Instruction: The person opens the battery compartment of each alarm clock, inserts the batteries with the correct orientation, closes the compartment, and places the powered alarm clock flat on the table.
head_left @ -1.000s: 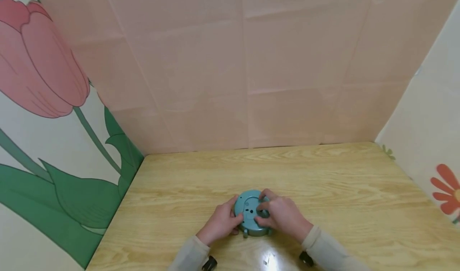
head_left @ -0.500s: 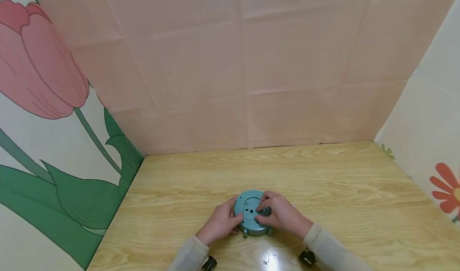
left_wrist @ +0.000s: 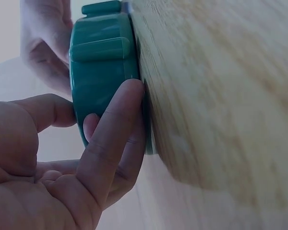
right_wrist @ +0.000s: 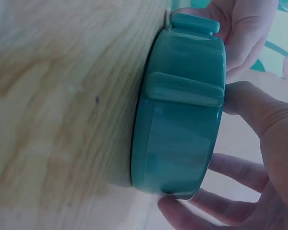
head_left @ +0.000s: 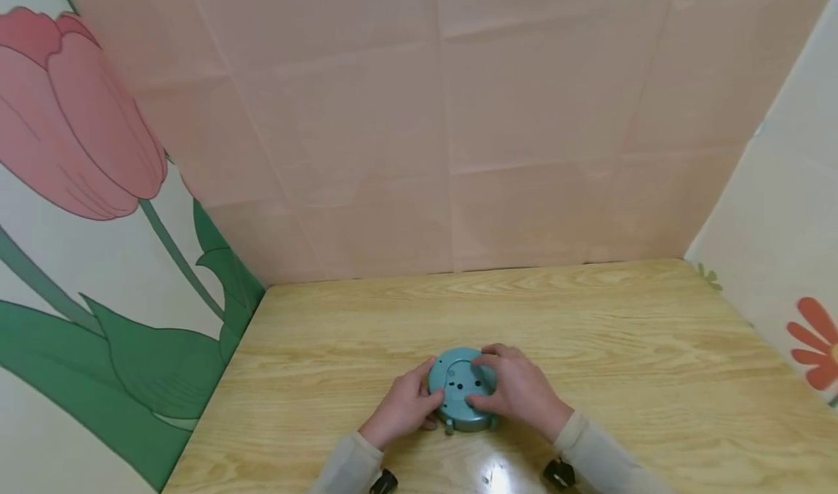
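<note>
A round teal object [head_left: 466, 415] with two short feet lies flat on the wooden table, its face with small dark holes turned up. My left hand [head_left: 404, 405] grips its left edge, thumb on top and fingers around the side; the left wrist view shows those fingers along the teal side wall [left_wrist: 98, 72]. On the right, my right hand [head_left: 524, 392] has its thumb and fingers spread over the upper face. In the right wrist view that thumb touches the top edge of the teal object [right_wrist: 182, 139], and a fingertip lies by its far side.
The wooden table [head_left: 327, 327] extends around the object. Behind it stands a pinkish covered wall [head_left: 366, 152]. A wall with a painted tulip [head_left: 98, 130] is at the left, and a pale wall with a red flower [head_left: 815, 341] at the right.
My right thumb and fingers have spread apart from their closer bend over the recess, and a dark hole there now shows. My left hand keeps its grip on the left edge.
</note>
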### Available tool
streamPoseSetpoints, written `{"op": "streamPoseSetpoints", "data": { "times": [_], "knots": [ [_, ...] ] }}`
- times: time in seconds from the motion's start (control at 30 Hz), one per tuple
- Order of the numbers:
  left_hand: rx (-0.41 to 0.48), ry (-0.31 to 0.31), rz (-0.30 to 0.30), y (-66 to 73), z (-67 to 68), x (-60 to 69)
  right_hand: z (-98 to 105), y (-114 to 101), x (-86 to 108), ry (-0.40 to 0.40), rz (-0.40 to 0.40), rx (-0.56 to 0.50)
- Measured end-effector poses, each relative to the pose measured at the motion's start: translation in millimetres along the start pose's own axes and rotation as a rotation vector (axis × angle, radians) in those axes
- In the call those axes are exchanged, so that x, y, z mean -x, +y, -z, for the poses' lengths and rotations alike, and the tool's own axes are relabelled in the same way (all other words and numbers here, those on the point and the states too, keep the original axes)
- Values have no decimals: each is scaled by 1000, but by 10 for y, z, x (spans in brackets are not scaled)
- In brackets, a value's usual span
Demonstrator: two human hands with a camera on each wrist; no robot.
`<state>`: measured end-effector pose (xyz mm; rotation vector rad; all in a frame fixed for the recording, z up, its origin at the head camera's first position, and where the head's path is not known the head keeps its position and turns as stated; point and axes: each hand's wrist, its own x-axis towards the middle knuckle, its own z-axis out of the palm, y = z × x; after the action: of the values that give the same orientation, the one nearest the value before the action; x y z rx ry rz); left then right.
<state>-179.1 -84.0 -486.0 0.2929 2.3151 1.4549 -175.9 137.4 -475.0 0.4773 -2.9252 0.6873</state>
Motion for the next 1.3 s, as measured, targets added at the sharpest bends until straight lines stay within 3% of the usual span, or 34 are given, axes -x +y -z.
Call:
{"op": "streamPoseSetpoints", "data": {
  "times": [0.17,0.47,0.63,0.97,1.3],
  "knots": [
    [-15,7,-5,-15,-5,-11,20,-17,-6,-19,30,-9],
    [-14,-8,-16,-12,-10,-20,37,-6,-28,-1,218,132],
    [-24,-11,-33,-11,-18,-20,45,-11,-36,11,287,155],
    [-32,-11,-32,-12,-39,-14,1,-10,-1,48,326,241],
    [-52,6,-48,-32,-50,-27,-33,17,23,50,293,188]
  ]
}}
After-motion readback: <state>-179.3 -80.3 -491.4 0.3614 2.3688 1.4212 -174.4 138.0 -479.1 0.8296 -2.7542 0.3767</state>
